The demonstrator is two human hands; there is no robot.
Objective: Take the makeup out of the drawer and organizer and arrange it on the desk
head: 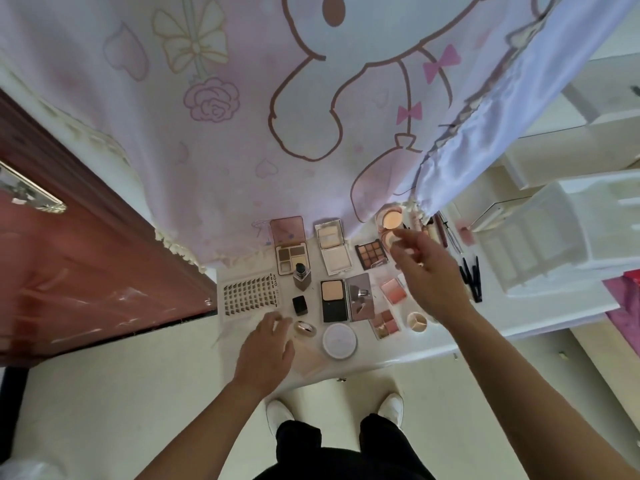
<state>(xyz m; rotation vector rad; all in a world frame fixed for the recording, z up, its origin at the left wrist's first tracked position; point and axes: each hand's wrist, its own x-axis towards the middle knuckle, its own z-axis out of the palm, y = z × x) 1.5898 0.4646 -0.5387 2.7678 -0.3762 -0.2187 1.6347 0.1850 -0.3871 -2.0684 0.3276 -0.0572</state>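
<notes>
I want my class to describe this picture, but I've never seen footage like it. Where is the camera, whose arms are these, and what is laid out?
There is no machine. A person wears a wide-angle camera on the head, so you look down along their own arms. On the white desk lies makeup: a tray of false lashes, an open eyeshadow palette, an open powder compact and a round white jar. The left hand rests open beside a small gold case and holds nothing. The right hand reaches toward a round compact. It is blurred, so I cannot tell whether it holds anything.
</notes>
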